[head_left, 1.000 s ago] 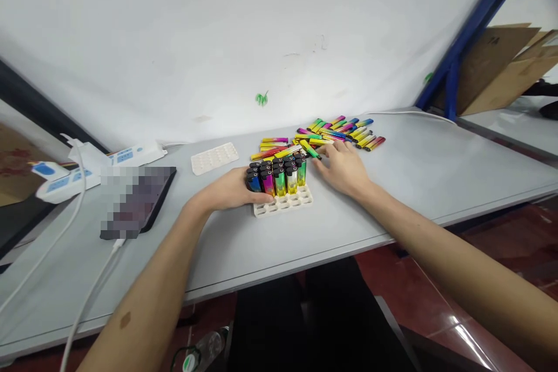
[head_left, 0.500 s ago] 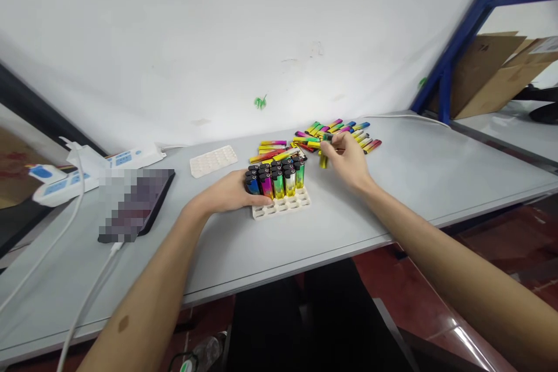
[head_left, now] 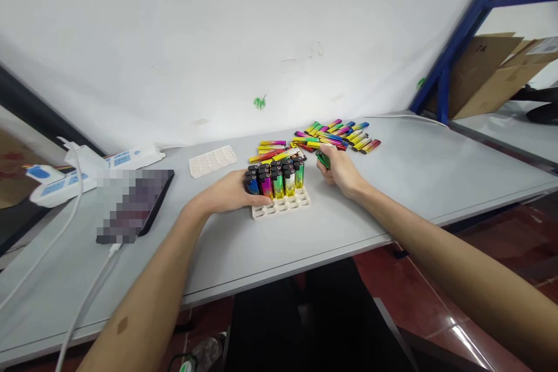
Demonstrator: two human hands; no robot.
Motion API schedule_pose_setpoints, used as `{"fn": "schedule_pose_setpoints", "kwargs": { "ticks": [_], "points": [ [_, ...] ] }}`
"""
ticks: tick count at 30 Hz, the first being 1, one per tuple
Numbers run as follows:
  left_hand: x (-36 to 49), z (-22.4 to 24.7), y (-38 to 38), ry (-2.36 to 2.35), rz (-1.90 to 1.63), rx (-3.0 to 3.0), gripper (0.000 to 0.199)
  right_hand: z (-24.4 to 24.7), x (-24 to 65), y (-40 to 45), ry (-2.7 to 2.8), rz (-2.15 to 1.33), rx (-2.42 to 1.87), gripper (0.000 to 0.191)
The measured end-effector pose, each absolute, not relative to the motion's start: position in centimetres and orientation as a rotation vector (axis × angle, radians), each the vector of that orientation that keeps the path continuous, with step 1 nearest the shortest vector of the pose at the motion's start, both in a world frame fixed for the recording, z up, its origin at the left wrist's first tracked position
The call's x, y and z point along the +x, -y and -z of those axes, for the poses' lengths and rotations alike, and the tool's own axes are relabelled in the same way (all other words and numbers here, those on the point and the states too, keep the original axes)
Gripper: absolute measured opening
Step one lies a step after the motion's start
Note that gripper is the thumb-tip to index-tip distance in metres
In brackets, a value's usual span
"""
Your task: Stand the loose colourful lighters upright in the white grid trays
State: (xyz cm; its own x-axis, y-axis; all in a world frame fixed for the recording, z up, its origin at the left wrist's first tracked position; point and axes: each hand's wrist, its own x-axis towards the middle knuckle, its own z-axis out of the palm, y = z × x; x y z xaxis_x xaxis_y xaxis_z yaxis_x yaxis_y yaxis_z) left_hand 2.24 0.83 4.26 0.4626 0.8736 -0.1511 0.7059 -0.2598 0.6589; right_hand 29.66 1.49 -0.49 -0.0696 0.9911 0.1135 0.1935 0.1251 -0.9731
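Observation:
Several upright lighters [head_left: 278,182] in shiny blue, pink, green and yellow stand in rows in a white holed tray [head_left: 285,206]. The front rows of holes show bare. My left hand [head_left: 233,190] grips the tray's left side, thumb along the front and the other fingers hidden behind the lighters. Just right of the tray, my right hand [head_left: 340,170] is closed around a green lighter [head_left: 323,158], with much of it covered by the fingers. Behind both hands lies a loose pile of metallic-coloured lighters [head_left: 333,140].
A second white holed tray [head_left: 213,161] lies at the back left. Further left are a phone [head_left: 142,206] on a charging cable [head_left: 98,276] and white power strips [head_left: 135,157]. A wall stands behind the table; cardboard boxes [head_left: 492,72] sit beyond a blue frame [head_left: 444,81].
My right hand has come slightly down and turned, its fingers now wrapped around the lighter that it held upright in a pinch. My left hand and the tray stay put.

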Motion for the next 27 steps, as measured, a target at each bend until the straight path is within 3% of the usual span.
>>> {"fn": "schedule_pose_setpoints", "kwargs": {
  "ticks": [27],
  "points": [
    [2.13,-4.2,-0.89,-1.293,-0.324,2.04,0.061,0.12,29.15,-0.79,1.429,-1.005,-1.167,0.05]
  ]
}}
